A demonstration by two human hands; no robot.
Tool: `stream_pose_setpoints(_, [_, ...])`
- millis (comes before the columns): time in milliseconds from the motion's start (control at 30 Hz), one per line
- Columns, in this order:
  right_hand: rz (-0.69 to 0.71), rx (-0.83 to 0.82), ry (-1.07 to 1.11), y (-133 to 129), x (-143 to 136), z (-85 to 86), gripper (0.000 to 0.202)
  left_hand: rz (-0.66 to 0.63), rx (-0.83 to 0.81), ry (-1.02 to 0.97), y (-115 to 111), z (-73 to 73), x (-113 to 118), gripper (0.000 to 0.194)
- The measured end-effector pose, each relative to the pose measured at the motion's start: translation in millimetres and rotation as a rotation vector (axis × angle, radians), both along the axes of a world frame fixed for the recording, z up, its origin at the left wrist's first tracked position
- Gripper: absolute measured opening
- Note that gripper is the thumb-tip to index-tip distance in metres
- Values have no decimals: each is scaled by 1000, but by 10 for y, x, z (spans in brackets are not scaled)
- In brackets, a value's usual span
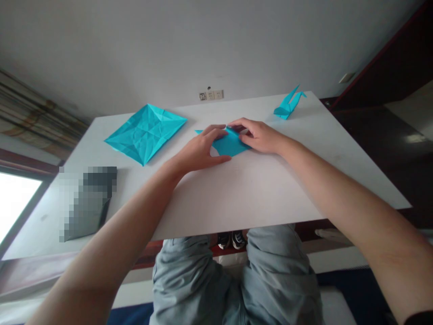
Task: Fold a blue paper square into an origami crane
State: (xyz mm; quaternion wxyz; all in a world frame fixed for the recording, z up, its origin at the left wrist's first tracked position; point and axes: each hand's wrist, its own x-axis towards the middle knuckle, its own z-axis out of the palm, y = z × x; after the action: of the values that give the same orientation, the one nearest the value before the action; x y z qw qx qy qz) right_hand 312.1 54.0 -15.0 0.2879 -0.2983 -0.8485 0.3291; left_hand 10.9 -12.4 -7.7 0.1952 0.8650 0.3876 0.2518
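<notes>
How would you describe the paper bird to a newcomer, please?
Find the white table. Near its far right corner stands a turquoise paper bird, points raised; the creased sheet lies flat, while the left hand and right hand touch the third paper.

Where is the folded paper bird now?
In the head view, the folded paper bird stands at the far right of the white table, beyond the right hand.

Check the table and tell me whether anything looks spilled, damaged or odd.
Nothing looks spilled or torn. The turquoise sheet lying open at left is creased all over, and the dark-topped object nearer the front appears pixelated.
</notes>
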Motion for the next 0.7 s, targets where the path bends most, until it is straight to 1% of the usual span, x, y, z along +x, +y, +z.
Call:
stream_pose_setpoints(67, [-24,52,5,26,1,-17,54,6,-36,-63,5,-30,-18,90])
stream_pose_setpoints(133, [-66,109,22,61,15,-37,57,12,-44,-62,4,-25,-25,93])
stream_pose_setpoints(167, [-89,130,26,77,26,-46,61,16,-36,-37,2,-7,-25,89])
stream_pose_setpoints(233, [-123,139,3,97,48,-56,65,15,-19,42,-5,48,-21,76])
stream_pose_setpoints(267, [-132,118,-19,97,56,-55,64,13,-27,70,-10,78,-19,72])
stream_pose_setpoints(367, [-119,-11,-44,63,56,-37,59,32,-33,103,-23,140,-18,76])
stream_pose_setpoints(467, [-62,-145,24,28,29,-10,65,54,-11,101,-27,148,-20,82])
stream_pose_setpoints(533, [-28,-208,84,26,9,5,66,49,-2,97,-25,141,-19,82])
stream_pose_setpoints(633, [4,-275,155,39,-15,27,55,37,6,88,-21,142,-12,73])
stream_pose_setpoints(700, [2,-301,186,36,-27,46,49,32,5,79,-20,154,-5,70])
